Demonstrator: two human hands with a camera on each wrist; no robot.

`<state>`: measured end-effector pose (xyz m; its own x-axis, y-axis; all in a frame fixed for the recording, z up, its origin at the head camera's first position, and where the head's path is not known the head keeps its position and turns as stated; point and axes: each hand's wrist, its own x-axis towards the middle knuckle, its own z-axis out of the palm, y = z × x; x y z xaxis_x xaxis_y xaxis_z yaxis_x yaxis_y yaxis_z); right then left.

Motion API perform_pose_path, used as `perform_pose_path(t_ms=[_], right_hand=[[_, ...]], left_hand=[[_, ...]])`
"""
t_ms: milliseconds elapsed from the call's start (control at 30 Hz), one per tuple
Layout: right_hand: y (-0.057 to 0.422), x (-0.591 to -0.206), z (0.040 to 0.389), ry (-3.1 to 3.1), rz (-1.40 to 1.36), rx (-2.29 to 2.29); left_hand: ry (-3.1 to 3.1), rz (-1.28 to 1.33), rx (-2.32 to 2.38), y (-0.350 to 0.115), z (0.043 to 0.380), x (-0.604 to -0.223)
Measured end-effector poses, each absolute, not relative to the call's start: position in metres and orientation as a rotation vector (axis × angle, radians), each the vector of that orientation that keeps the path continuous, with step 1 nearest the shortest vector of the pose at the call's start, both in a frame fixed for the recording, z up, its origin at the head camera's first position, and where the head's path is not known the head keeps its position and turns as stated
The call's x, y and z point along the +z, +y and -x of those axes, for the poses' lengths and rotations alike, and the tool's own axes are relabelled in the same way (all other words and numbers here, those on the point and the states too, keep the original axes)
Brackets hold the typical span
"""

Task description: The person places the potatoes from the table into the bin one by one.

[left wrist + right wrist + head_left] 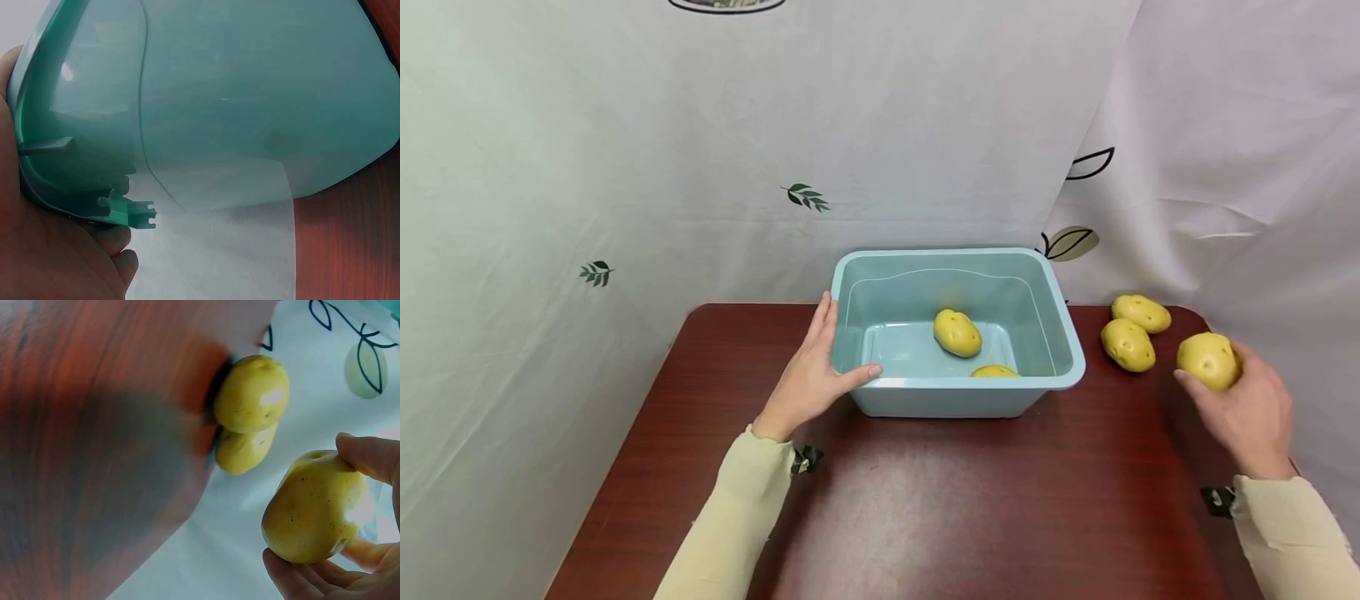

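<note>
A light blue plastic bin (940, 402) stands on the table. My left hand (808, 379) holds its near left corner, thumb along the front rim and fingers along the left side. In the left wrist view the bin's outer wall (250, 94) fills much of the picture, with fingertips below the rim. Inside the bin lie two yellow potatoes, one in the middle (957, 333) and another (995, 371) partly hidden by the front wall. At the right, my right hand (1251, 412) grips a third potato (312, 509) between thumb and fingers, above the table's right edge.
Two more potatoes, one nearer (1127, 345) and one farther (1141, 313), lie close together at the back right of the dark red wooden table (925, 500). A pale cloth with leaf prints (737, 167) hangs behind the table and along its sides.
</note>
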<state>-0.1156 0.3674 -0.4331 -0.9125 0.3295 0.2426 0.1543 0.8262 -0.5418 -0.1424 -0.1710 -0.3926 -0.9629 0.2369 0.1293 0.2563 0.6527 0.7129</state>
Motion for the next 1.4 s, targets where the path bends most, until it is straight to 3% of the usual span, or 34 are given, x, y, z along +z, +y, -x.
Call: perform_pose_path(t_ms=[1400], right_hand=[[0.319,-0.391,0.116,-2.535,0.197,0.776]], left_hand=[[-2.832,0.406,-1.231,-0.171,0.144,-0.394]])
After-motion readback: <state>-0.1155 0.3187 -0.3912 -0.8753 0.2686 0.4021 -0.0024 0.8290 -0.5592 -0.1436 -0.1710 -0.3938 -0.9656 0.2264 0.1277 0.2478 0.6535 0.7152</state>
